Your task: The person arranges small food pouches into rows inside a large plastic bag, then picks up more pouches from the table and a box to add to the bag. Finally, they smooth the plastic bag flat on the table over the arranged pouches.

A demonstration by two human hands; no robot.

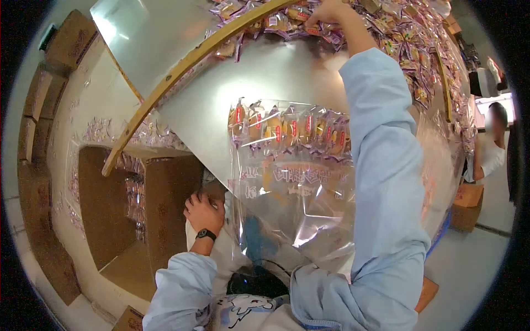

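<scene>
My right hand (pixel 328 13) reaches to the far side of the metal table, its fingers stretched down onto the pile of wrapped snack cakes (pixel 406 41); no cake shows in its grip. Beneath that arm lies a large clear plastic bag (pixel 298 193) with printing. Upright wrapped cakes (pixel 284 131) stand in a row inside its far end. My left hand (pixel 204 212), with a dark watch (pixel 206 234) on the wrist, rests low beside an open cardboard box (pixel 174 190). Its fingers lie apart and hold nothing visible. Packed cakes (pixel 135 198) show inside the box.
A wooden strip (pixel 193 55) curves across the table and juts over the box. Loose packets (pixel 118 131) lie at left, with more cartons (pixel 41 204) beyond. At right, another person (pixel 491 149) stands near a carton (pixel 466 204).
</scene>
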